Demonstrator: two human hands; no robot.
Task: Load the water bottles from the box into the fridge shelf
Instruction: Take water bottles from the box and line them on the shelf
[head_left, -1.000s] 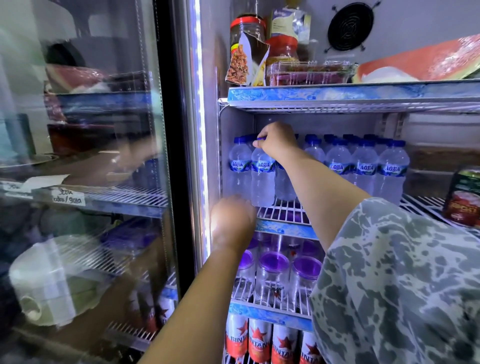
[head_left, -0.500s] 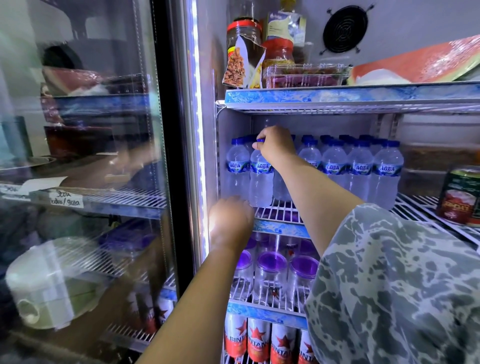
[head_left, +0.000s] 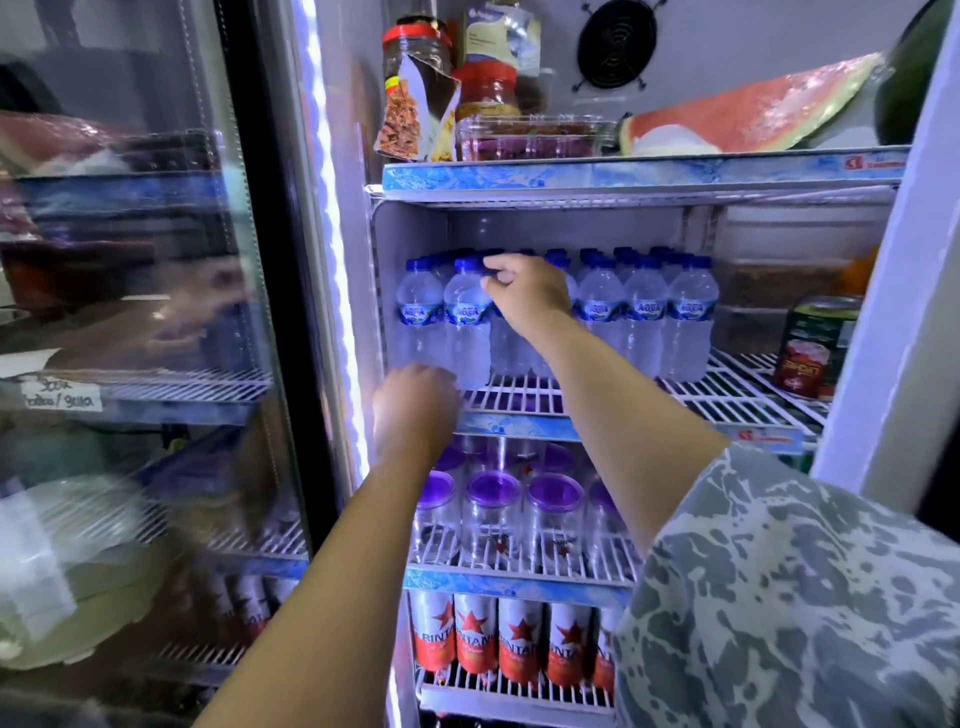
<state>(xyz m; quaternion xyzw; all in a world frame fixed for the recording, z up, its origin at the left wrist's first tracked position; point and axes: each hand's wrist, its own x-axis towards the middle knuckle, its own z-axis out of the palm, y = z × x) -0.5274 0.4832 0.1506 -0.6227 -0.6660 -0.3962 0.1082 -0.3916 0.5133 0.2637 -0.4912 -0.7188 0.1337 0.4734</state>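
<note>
Both hands reach into an open fridge whose glass door stands swung out to the left. The right hand is up at the neck of a water bottle in the front row of the middle wire shelf, with its fingertips pinching the bottle just below the blue cap. The left hand is lower, at the foot of the same bottle near the front left corner of the shelf; only the back of it shows, the fingers look curled toward the bottle's base, but whether they actually hold it cannot be told. This bottle stands second from the left, with another bottle touching it on its left, and more bottles with the same blue caps and labels lined up in rows to the right and behind. At the right end of that shelf stands a green and red can, apart from the bottles. On the shelf above sit jars, a clear plastic tub and a wrapped slice of watermelon. The shelf below holds clear containers with purple lids, and below those is a row of red and white cans with a star on them. A grey patterned sleeve covers the right upper arm
</note>
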